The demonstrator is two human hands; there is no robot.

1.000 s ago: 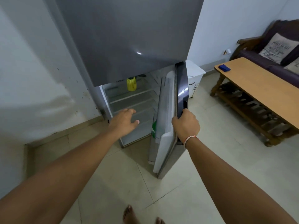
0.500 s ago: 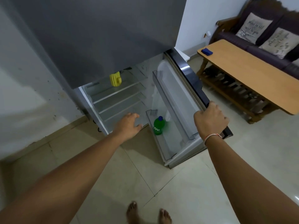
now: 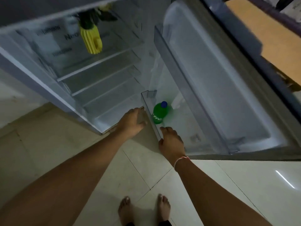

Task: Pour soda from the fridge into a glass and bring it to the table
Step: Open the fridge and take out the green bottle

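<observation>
Green soda bottle (image 3: 159, 113), blue cap.

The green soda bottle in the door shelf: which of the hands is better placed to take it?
Probably the right hand: it hovers open over the door shelf holding the green soda bottle. The left hand is outside it.

Bare forearms; thin pink-white wrist thread (image 3: 181, 161); bare feet (image 3: 163, 207).
</observation>
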